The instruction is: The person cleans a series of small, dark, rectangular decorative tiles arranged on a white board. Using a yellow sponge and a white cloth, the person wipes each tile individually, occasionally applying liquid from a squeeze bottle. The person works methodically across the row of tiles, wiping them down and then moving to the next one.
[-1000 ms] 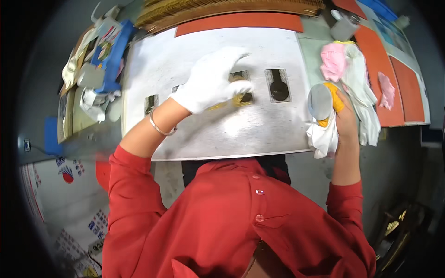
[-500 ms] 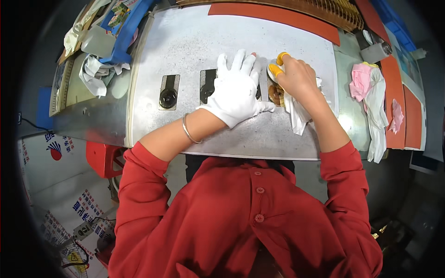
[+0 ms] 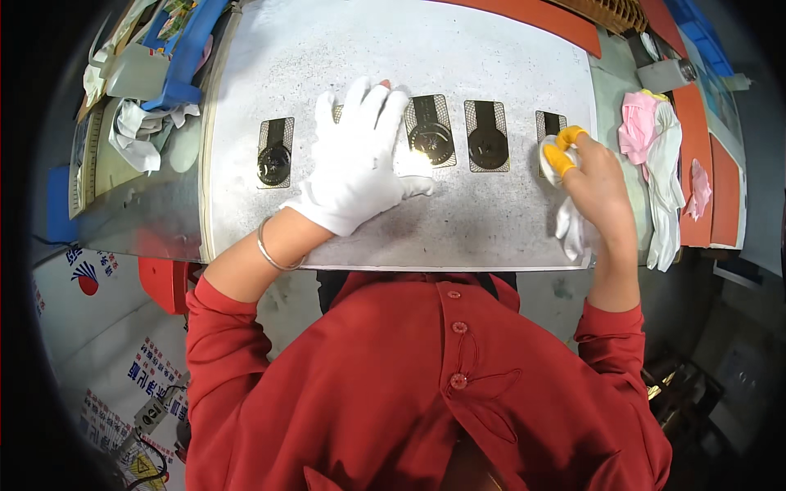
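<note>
Several thin dark plates with mesh sides and a round disc shape lie in a row on a white sheet. My left hand [image 3: 354, 164], in a white glove, rests with fingers spread over one plate, mostly hiding it. To its left is a plate [image 3: 275, 153]; to its right are a shiny plate [image 3: 430, 135] and a darker plate [image 3: 487, 137]. My right hand [image 3: 594, 172], bare with yellow finger cots on thumb and forefinger, pinches a white cloth [image 3: 568, 225] against the rightmost plate [image 3: 550, 124]. The cloth and fingers cover that plate's lower part.
Pink and white cloths [image 3: 647, 139] lie right of the sheet, near a grey metal-topped bottle [image 3: 667, 76]. An orange strip [image 3: 544, 23] runs along the far edge. At left are a blue tray [image 3: 182, 74], a whitish container [image 3: 137, 72] and crumpled cloths [image 3: 135, 135].
My left hand has shifted left, uncovering plates in the middle. My right hand has moved right with the cloth, from a brown-smeared plate to the rightmost one. The view has shifted slightly.
</note>
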The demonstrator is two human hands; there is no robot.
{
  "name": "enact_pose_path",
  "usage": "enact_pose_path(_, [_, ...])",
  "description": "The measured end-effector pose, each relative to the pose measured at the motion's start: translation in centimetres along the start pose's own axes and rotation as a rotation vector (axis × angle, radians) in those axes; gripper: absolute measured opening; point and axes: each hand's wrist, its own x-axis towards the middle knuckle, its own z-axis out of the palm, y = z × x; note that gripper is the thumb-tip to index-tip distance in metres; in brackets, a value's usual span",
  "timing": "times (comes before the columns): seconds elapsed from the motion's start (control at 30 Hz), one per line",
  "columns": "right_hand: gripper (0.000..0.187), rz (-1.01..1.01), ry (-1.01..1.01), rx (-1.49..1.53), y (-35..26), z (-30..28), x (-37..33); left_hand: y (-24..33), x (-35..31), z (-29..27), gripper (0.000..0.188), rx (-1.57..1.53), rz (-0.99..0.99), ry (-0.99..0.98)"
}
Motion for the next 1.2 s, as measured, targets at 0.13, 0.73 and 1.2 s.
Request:
enact_pose_path(0.13, [0.027, -0.11, 0.006, 0.047, -2.9, 1.3, 0.6, -0.3, 0.1, 0.3, 0.092, -0.013, 0.014, 0.058])
enact_pose_path(0.73, [0.022, -0.203, -0.17, -0.043, -11.0, 7.6, 7.3, -2.4, 0.5, 1.1, 0.086, -0.002, 0.008, -0.027])
enact_pose_path(1.2, [0.022, -0.22, -0.183, -0.01, -9.8, 8.2, 1.3, -2.5, 1.3, 0.9, 0.1, 0.072, 0.169, -0.152])
